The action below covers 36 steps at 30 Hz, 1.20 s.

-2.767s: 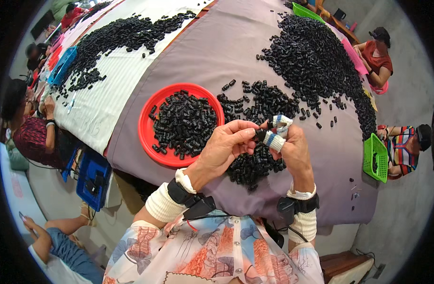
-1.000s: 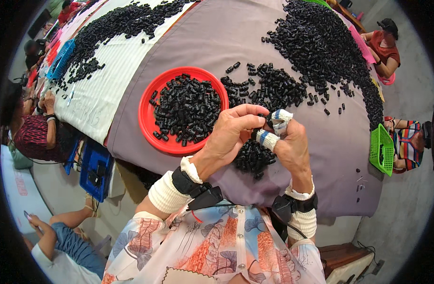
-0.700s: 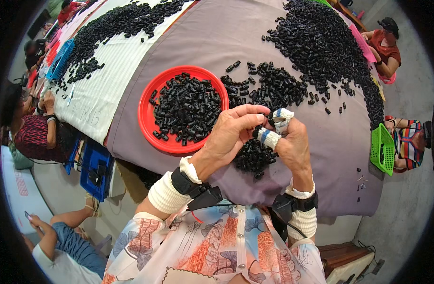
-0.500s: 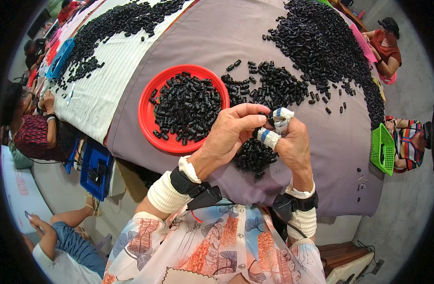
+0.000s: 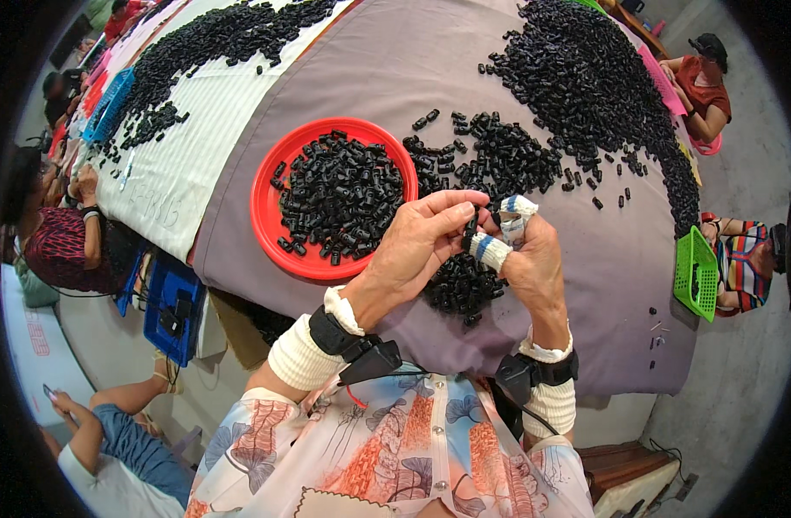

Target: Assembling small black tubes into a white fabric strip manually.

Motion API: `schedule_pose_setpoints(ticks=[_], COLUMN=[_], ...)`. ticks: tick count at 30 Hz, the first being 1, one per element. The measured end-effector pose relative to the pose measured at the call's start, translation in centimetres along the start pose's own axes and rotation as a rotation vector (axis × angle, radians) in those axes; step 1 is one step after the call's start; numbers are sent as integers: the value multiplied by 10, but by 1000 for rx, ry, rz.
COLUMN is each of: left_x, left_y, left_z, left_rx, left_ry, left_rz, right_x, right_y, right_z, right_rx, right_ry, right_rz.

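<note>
My left hand pinches a small black cylindrical part between thumb and fingertips. Close against it is my right hand, fingers curled and closed, with white and blue-striped covers on thumb and forefinger. The right thumb's cover meets the lower end of the black part; whatever else those fingers grip is hidden. Below both hands lies a small heap of like black parts. Left of them stands a round red tray, filled with more such parts. A looser pile spreads just beyond my hands.
A large heap of black parts covers the far right of the grey cloth. Another heap lies on the white cloth at left. A green basket stands at the right edge. Several people work around the table.
The black part now stands more upright and shows between the fingertips of my two hands. Both hands have otherwise barely moved.
</note>
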<state>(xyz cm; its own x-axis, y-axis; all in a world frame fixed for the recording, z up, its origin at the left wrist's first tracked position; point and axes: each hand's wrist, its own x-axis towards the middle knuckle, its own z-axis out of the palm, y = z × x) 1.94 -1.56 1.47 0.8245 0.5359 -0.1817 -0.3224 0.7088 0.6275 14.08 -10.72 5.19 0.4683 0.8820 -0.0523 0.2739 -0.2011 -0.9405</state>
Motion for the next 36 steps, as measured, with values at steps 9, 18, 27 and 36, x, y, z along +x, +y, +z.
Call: schedule_pose_setpoints(ticks=[9,18,27,36], left_x=[-1,-1,-3,-4], left_y=[2,0,1,2], left_z=[1,-2,-2,0], left_rx=[-12,-58,-68,-78], left_ry=[-68,-46,-85,-100], left_rz=[-3,-27,-32,-43], right_x=[1,1,-1,0], right_y=[2,5,2,8], right_z=[-2,-1,-2,-1], right_rx=[-16,-61,-47,15], right_ry=[2,11,-17,21], right_rz=[-7,-21,7,-62])
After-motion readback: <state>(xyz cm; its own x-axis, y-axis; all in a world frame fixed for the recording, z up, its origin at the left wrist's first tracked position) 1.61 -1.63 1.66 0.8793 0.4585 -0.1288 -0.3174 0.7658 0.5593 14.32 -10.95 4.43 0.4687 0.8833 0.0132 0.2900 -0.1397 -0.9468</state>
